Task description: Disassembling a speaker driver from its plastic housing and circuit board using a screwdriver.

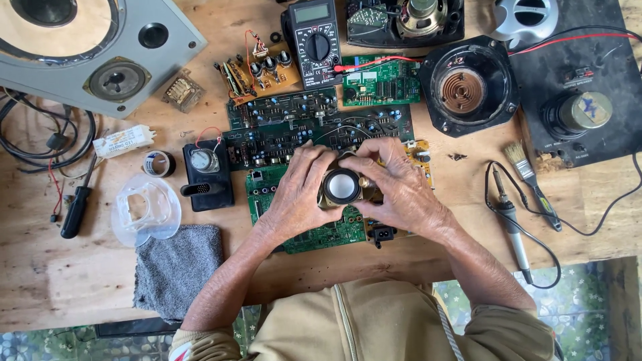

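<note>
Small round speaker driver [342,186], white cone in a brass-coloured frame, is held at the centre of the view, just above a green circuit board [314,230] lying on the wooden surface [67,281]. Left hand [299,194] is closed around the driver's left side, fingers curled over its rim. Right hand [394,186] is closed around its right side, fingers bent over the top edge. Both hands touch the driver; the cone faces up between them.

Beyond the hands lie 2 dark circuit boards [294,124], side by side. A black multimeter [311,41] sits further back, with red leads running right. A soldering iron [511,224] and a paintbrush [531,184] lie well to the right of the hands. To the left: a grey cloth [177,267], a clear plastic cover [146,210], a black-handled screwdriver [75,210] and a tape roll [158,163]. A grey speaker panel [167,60] occupies the top left corner.
</note>
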